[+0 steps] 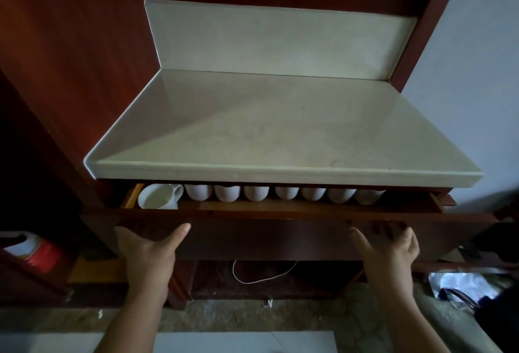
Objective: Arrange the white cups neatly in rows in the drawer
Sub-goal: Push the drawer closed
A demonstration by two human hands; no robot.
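Near: your left hand (146, 248) and right hand (390, 246) lie flat on the dark drawer front (266, 237), fingers straight and spread, gripping nothing, one toward each end. Forearms rise from below, roughly parallel.

Mid: only a narrow slot is open between the front's top edge and the countertop (280, 127) lip.

Far: white cups (255, 194) sit in the drawer in one left-to-right row, close together, tops hidden by the lip. The leftmost cup (157, 198) is tipped, mouth toward you, handle to its right.
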